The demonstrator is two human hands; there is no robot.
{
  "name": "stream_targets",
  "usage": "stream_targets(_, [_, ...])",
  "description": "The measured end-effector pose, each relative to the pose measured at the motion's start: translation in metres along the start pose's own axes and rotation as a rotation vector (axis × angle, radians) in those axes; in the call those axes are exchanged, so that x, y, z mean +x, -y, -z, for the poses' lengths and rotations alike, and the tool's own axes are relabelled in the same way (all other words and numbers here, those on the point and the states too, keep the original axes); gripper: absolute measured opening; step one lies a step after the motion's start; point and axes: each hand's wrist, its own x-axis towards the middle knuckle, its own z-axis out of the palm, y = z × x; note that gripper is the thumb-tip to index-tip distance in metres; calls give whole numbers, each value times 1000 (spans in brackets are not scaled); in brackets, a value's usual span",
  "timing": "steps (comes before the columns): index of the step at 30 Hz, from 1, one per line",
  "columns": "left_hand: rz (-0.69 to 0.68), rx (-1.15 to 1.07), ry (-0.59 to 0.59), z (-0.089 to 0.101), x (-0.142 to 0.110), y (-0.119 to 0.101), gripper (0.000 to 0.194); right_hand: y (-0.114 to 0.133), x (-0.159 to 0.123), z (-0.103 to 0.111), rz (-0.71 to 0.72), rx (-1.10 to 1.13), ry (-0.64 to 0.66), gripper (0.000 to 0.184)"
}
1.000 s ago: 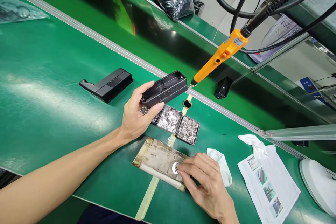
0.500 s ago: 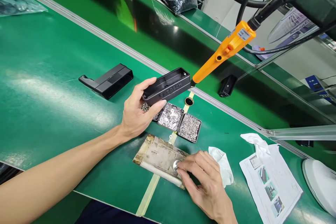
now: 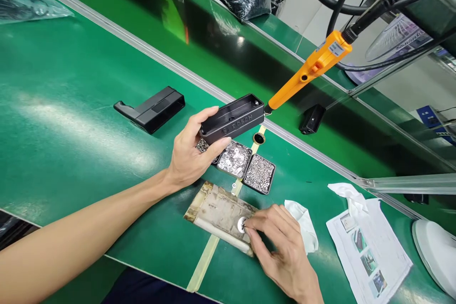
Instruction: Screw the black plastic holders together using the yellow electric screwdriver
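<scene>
The left forearm (image 3: 99,223) is long, slender and bare, narrowing smoothly to the wrist (image 3: 169,178). The left grip (image 3: 188,154) and right grip (image 3: 281,240) are bare too, with slim fingers (image 3: 265,223). Dark navy cloth (image 3: 142,292) (just a patch, too little to tell the garment) shows at the bottom edge.

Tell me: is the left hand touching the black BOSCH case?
Touching. The head view shows the left hand gripping the black BOSCH case, thumb against its lower edge, index finger at its left end.
</scene>
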Motion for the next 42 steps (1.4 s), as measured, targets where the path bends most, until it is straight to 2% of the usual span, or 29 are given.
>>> stream_targets(5, [36,18,7,1,-3,0,65,0,2,0,38,-50,-34,20])
stream_targets(9, [133,7,36,0,-8,0,79,-15,1,-5,143,-61,-135,21])
stream_targets(14, [36,33,109,3,-11,-4,82,-26,5,-8,178,-90,-333,16])
stream_targets(17, [21,29,162,4,-12,-11,79,-20,9,-7,128,-71,-407,13])
stream_targets(20, [113,-33,193,4,-14,-20,74,-14,12,-10,42,-26,-429,15])
stream_targets(22, [138,-50,181,2,-17,-28,69,-10,12,-17,-18,-11,-483,25])
stream_targets(24, [40,8,151,0,-22,-36,70,-6,12,-29,-83,9,-525,50])
stream_targets(27, [-329,104,167,-5,-36,-51,82,4,12,-49,-89,187,-519,82])
stream_targets(29, [-554,95,252,-10,-48,-64,83,10,12,-58,-103,364,-549,90])
stream_targets(31, [-650,84,343,-13,-60,-79,82,15,12,-56,-205,459,-674,88])
stream_targets(33, [-605,96,398,-14,-69,-93,81,15,11,-44,-297,484,-789,77])
stream_targets(35, [-476,78,439,-13,-70,-103,78,12,7,-25,-280,580,-766,69])
stream_targets(37, [-326,38,449,-10,-62,-107,67,9,2,-4,-229,737,-636,68])
stream_targets(40, [-101,4,465,-10,-40,-105,53,7,-5,23,-249,876,-408,74])
stream_targets(42, [43,-65,566,-13,-25,-102,54,8,-7,34,-265,846,-286,75])
